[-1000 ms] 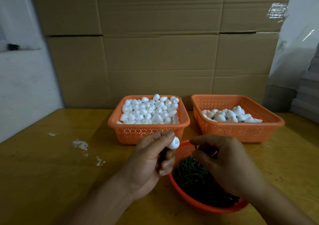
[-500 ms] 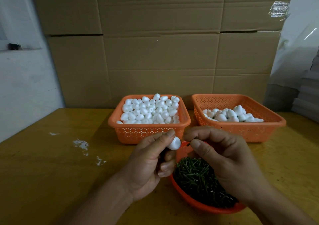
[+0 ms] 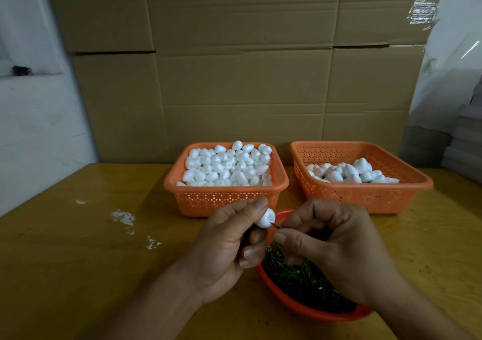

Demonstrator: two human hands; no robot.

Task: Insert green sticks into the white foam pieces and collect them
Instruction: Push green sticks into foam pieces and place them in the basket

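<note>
Stick meets foam, mid-batch

The left hand [image 3: 229, 248] pinches a foam piece [image 3: 266, 217]; the right hand [image 3: 331, 245] pinches a green stick [image 3: 276, 225] at it. The left basket [image 3: 227, 199] is full, the right basket [image 3: 365, 193] part-filled.

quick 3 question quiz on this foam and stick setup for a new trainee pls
1. True or false: the left hand holds a white foam piece.
2. What does the right hand pinch? A) a green stick B) a basket rim C) nothing
3. Which basket holds more foam: the left basket or the right basket?

Key
1. True.
2. A; its tip meets the foam piece, above the round bowl of green sticks.
3. The left basket.
</note>
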